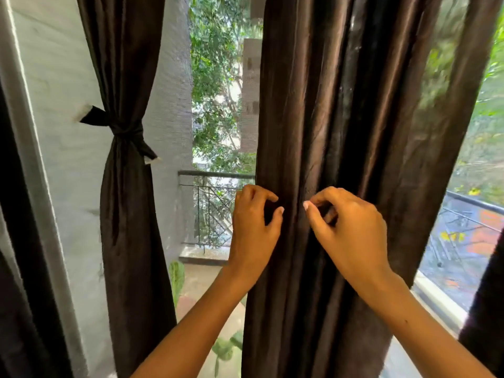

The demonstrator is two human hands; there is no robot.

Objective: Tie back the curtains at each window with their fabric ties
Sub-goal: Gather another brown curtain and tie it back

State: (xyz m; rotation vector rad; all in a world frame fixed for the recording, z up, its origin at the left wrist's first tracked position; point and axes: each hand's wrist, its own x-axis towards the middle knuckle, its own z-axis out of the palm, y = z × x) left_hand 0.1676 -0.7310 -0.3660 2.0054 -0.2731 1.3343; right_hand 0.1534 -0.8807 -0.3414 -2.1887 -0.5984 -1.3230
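Your left hand (255, 222) and right hand (346, 227) are both up against the loose dark curtain (349, 118) in the middle, fingers curled in. Looks like each pinches a fold, though I can't tell for sure. The left curtain (128, 214) is cinched by its fabric tie (122, 129).

Both bare forearms reach up and forward, side by side. The left hand (253, 222) curls its fingers with thumb opposed; the right hand (351, 227) curls likewise, thumb meeting forefinger.
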